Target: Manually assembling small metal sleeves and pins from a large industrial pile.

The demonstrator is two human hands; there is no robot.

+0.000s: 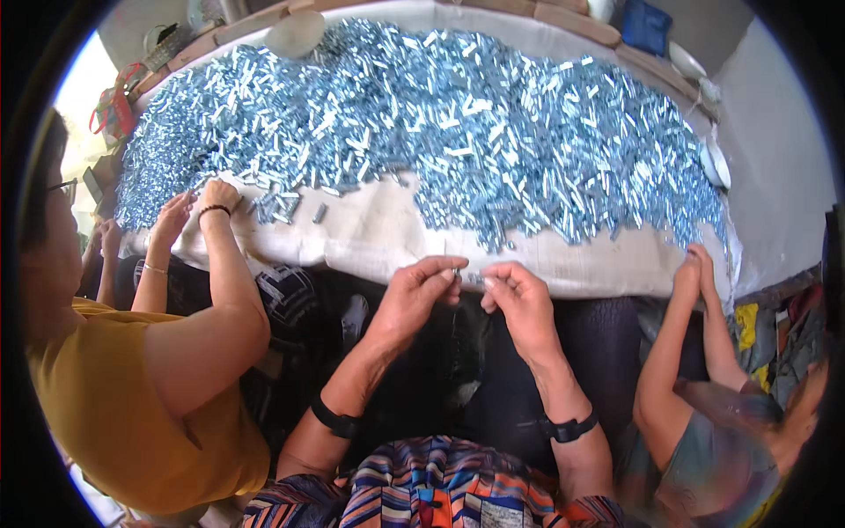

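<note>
A huge heap of small shiny blue-silver metal pieces (458, 123) covers a table spread with a pale cloth (378, 233). My left hand (421, 289) and my right hand (518, 297) are held close together just below the table's near edge. Each pinches a small metal piece (466, 278) between thumb and fingertips, and the pieces nearly meet between the hands. Both wrists wear black bands. My lap below is dark.
A person in a yellow top sits at my left, with hands (198, 207) at the pile's left edge. Another person at my right has hands (694, 268) at the table's right corner. Bowls (295, 33) and a blue bag (647, 26) lie beyond the heap.
</note>
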